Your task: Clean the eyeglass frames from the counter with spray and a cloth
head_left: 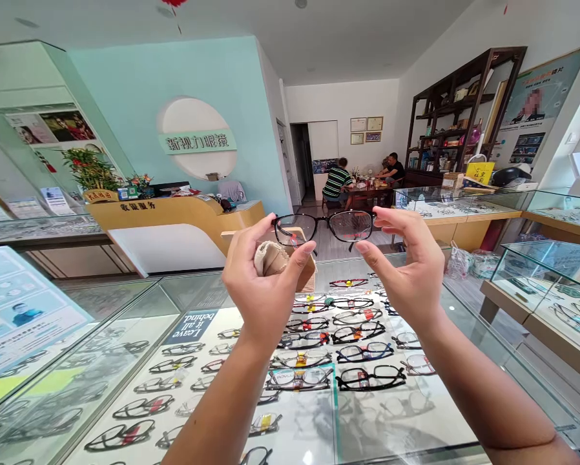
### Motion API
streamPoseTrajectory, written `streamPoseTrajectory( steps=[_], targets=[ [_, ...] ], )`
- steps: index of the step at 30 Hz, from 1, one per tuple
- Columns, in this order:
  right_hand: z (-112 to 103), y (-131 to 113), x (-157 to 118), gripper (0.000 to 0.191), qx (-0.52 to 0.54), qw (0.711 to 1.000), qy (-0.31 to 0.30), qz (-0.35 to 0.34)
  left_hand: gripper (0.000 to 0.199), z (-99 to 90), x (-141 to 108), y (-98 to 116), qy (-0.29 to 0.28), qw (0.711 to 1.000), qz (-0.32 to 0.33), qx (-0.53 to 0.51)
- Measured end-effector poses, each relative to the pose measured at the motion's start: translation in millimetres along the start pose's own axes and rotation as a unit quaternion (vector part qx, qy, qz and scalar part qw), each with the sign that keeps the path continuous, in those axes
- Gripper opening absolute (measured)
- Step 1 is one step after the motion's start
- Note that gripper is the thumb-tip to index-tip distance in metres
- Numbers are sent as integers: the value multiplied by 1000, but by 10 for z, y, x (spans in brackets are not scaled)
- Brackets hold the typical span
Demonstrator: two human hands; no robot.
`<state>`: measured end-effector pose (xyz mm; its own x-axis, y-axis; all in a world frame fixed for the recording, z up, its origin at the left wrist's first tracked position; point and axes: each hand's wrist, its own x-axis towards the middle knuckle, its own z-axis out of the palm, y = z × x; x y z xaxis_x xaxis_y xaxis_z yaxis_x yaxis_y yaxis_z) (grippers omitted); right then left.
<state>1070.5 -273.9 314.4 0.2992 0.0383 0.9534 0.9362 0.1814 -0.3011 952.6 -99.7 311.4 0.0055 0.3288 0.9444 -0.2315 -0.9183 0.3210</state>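
Note:
A pair of dark-rimmed eyeglasses [322, 219] is held up level over the glass display case, lenses facing me. My left hand [263, 278] grips its left end between thumb and fingers. A beige cloth [269, 258] is also tucked in that hand. At the other end, my right hand [406, 265] pinches the frame near the hinge, its thumb close below the right lens. Small red marking shows on the lenses. Behind the left hand is a wooden box or stand [308, 278], mostly hidden.
Rows of eyeglasses [371, 378] lie inside the glass display case [174, 297] beneath my arms. A printed sign [23, 316] stands at the left. Further off are a reception counter [174, 219], a second showcase [551, 284], and two people [337, 184] at a table.

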Motion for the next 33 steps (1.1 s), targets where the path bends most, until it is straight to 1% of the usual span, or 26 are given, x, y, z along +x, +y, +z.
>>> streamPoseTrajectory(
  steps=[5,9,17,25,33],
  targets=[
    [-28,25,6,37,18,999,-9,44,51,0,17,23,-1,1000,25,-9],
    [-45,16,9,35,13,998,-12,54,51,2,6,19,4,1000,24,-14],
    [-56,-36,15,34,-10,999,1,37,50,-2,-2,6,-18,1000,-10,-19],
    [-61,-77,15,35,-38,999,25,-22,51,21,-3,-9,-38,997,-51,-44],
    [-70,-101,22,34,-46,998,36,-37,50,31,-12,-12,-54,993,-87,-54]
  ],
)
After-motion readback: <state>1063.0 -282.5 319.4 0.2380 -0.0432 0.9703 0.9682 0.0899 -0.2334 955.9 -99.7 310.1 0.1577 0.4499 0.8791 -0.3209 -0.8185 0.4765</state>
